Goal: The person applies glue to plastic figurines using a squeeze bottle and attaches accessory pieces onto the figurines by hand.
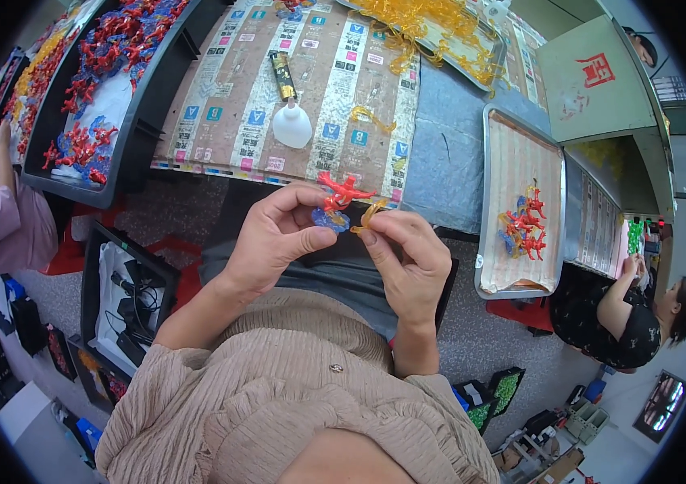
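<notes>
Over the table's front edge, my left hand [278,234] pinches a small plastic figure [343,192], red above with a translucent blue base [330,219]. Close beside it, the fingers of my right hand [411,258] are closed on a translucent yellow plastic piece [369,216]. The yellow piece is near the figure's right side; whether they touch, I cannot tell. On the table beyond my hands lie a white squeeze bottle [292,127] with its tip against a black and gold tube [283,77], and a loose yellow piece [373,119].
At left stands a black crate [129,153] of red and blue figures. A metal tray [556,161] at right holds several figures. Yellow pieces [439,28] fill a tray at the back. People sit at far left [4,210] and right [625,319]. A black box [129,298] holds cables.
</notes>
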Action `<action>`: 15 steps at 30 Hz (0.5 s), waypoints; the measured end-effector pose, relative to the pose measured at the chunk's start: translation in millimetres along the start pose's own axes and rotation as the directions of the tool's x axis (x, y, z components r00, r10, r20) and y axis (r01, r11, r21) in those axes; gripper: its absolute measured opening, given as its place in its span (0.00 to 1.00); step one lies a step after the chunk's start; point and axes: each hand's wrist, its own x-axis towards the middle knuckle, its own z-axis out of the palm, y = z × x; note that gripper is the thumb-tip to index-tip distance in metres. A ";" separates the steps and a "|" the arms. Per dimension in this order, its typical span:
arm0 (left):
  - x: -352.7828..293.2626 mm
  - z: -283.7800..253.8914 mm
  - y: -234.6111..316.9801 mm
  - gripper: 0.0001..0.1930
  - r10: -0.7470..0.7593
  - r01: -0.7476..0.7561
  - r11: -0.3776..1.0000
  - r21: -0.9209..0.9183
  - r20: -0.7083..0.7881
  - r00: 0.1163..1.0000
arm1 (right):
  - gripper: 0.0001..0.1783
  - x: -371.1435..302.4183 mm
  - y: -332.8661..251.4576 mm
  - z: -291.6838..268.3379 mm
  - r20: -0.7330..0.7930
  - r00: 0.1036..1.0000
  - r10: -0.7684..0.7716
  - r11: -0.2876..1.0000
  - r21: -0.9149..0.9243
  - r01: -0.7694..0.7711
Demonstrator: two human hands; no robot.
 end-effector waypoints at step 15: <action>-3.9 1.5 -3.3 0.18 0.197 -0.216 0.936 0.280 0.095 0.976 | 0.13 -1.1 -4.5 -3.4 0.034 0.997 -0.076 0.991 -0.106 0.079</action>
